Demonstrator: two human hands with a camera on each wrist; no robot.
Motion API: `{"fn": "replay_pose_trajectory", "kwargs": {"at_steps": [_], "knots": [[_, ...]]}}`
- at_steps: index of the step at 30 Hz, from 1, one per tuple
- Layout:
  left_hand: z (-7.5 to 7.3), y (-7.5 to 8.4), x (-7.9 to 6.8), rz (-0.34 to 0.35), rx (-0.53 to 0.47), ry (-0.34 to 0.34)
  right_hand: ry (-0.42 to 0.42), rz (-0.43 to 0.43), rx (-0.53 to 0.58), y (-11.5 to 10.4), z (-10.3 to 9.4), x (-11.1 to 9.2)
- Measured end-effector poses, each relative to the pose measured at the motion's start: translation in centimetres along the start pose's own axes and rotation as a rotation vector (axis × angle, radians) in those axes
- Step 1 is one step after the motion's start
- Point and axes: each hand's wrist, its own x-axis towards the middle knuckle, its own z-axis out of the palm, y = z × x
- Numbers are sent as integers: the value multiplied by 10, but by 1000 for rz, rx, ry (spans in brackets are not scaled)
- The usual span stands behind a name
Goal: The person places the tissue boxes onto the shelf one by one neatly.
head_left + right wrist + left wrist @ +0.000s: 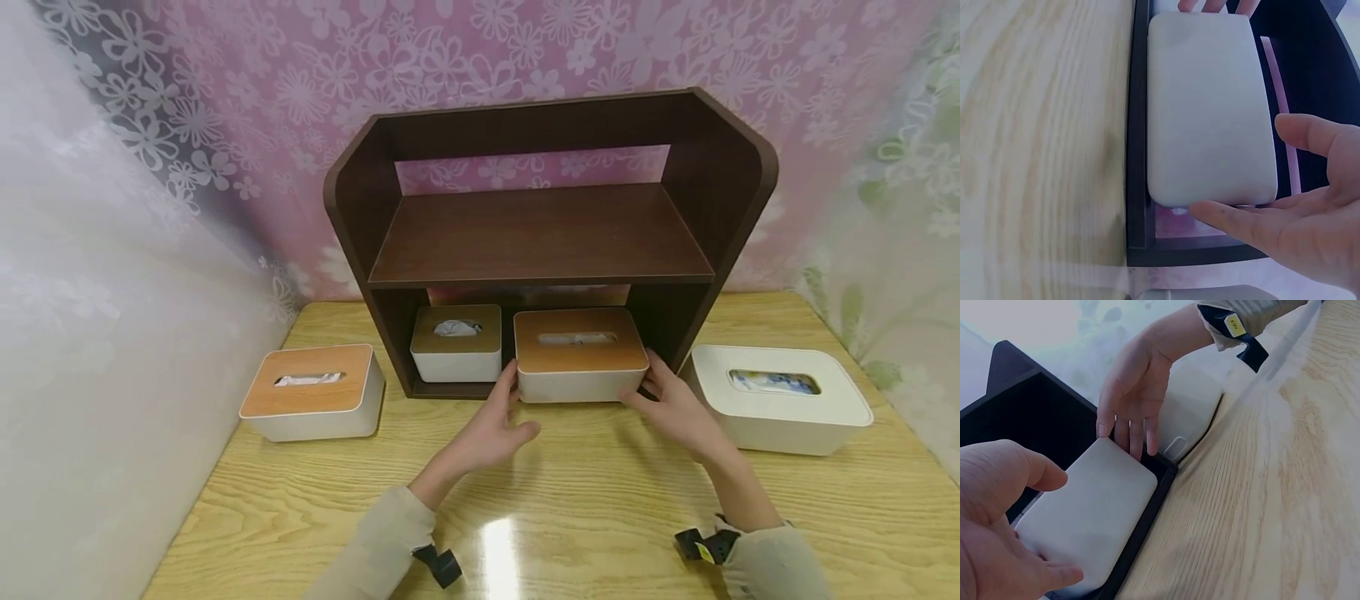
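A tissue box (581, 386) with a white body and orange wood-grain lid sits in the lower compartment of a dark brown shelf (540, 233). My left hand (486, 429) touches the box's left end with fairly straight fingers, its thumb held away from the front. At the opposite end, my right hand (678, 414) has its fingers extended along the side. The right wrist view shows the box's plain white front (1210, 106) between both hands, with the right thumb raised clear of it. To its left stands a smaller tissue box (457, 367) with a brown lid.
An orange-lidded tissue box (318, 421) stands on the wood-grain table (585, 492) left of the shelf. An all-white tissue box (780, 425) is close by the shelf's right side. Behind rises a pink floral backdrop (255, 108).
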Motion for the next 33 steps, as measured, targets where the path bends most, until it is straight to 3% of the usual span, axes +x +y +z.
{"fn": "replay_pose_trajectory", "kwargs": {"at_steps": [9, 33], "knots": [[3, -1, 7, -31, 13, 40, -15, 13, 88, 6, 6, 7], [6, -2, 24, -32, 140, 66, 21, 48, 92, 9, 8, 21]]}}
